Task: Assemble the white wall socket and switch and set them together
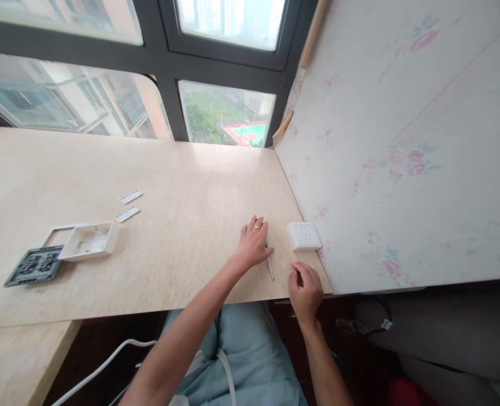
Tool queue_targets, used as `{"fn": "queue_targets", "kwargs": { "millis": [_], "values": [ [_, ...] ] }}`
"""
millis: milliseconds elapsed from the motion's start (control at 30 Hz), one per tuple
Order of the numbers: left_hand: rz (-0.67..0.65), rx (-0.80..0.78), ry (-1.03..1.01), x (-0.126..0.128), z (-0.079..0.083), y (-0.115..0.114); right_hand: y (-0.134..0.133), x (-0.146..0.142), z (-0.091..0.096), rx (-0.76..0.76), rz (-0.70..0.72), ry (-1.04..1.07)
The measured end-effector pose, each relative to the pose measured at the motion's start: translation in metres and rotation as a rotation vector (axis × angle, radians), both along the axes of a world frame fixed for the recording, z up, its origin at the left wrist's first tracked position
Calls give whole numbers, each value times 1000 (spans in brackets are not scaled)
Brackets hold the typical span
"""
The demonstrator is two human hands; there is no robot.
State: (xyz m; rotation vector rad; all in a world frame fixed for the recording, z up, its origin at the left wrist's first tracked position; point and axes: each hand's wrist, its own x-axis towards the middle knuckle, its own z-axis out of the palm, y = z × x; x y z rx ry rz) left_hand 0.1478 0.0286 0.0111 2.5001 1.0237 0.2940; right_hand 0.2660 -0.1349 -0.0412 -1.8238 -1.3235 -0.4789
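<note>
My left hand (253, 243) lies over the tabletop with its fingers stretched out and a ring on one of them. Under its thumb side is a screwdriver (270, 269); its metal shaft points toward me, and only a bit of green handle shows. My right hand (306, 288) is at the front edge, fingers curled together in a pinch; anything between them is too small or hidden to make out. Just beyond that hand, a white socket (305, 236) in a raised box sits against the wall, its face with plug holes upward.
To the left lie an open white box (90, 241), a dark panel back (35, 265), a white frame (55, 230) partly behind the box, and two small white strips (128, 213). The papered wall (381, 141) bounds the right side, windows the back. A white cable (101, 366) hangs below.
</note>
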Motion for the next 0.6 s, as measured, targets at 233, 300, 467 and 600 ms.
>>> {"fn": "queue_targets", "kwargs": {
  "millis": [233,300,467,600],
  "values": [
    [108,87,-142,-45,-11,4,-1,1,1,-51,10,-37],
    [128,119,-178,-53,-16,2,0,1,0,-60,7,-41],
    [91,152,-244,-70,-30,-2,1,0,-1,-77,-6,-52],
    [76,149,-295,-80,-39,-3,3,-2,-3,-85,-21,-70]
  ]
}}
